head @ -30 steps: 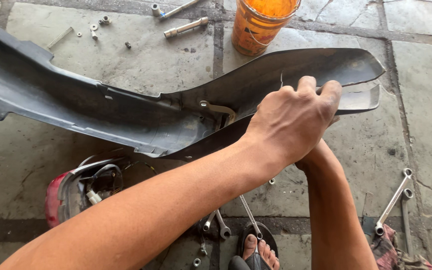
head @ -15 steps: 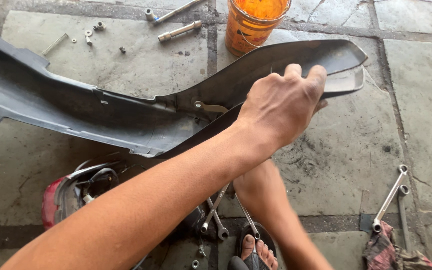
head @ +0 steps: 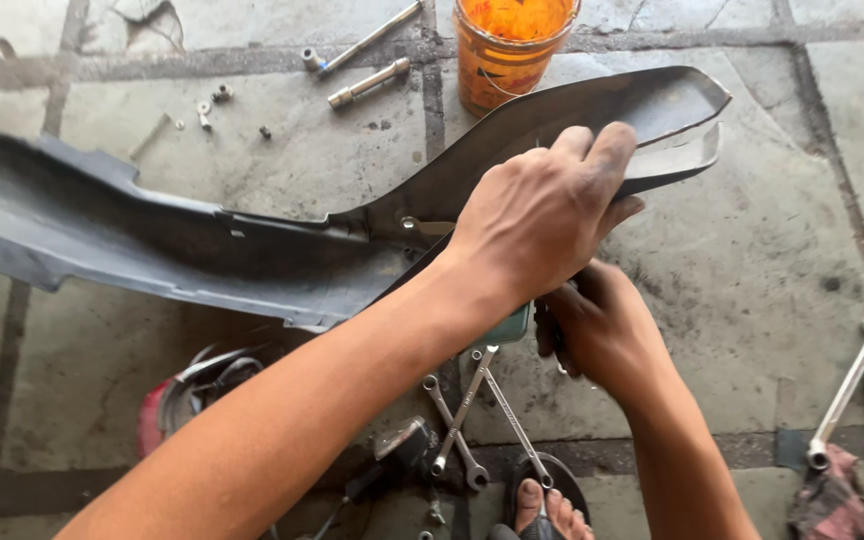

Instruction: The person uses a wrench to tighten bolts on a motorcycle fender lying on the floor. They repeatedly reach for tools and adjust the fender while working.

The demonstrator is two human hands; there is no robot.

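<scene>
Left hand (head: 542,215) lies over the narrow end of the long grey plastic panel (head: 192,250), fingers curled onto its upper edge, gripping it and holding it off the paved floor (head: 772,260). Right hand (head: 602,325) sits just beneath, closed around something dark; what it holds cannot be told. The step in hand looks like work on a fixing under the panel's edge; the next move likely calls for a steady panel and a firm turn from below.

Orange tub (head: 507,45) with a printed label stands beyond the panel. Wrenches (head: 472,420) lie crossed near a bare foot (head: 547,510).
</scene>
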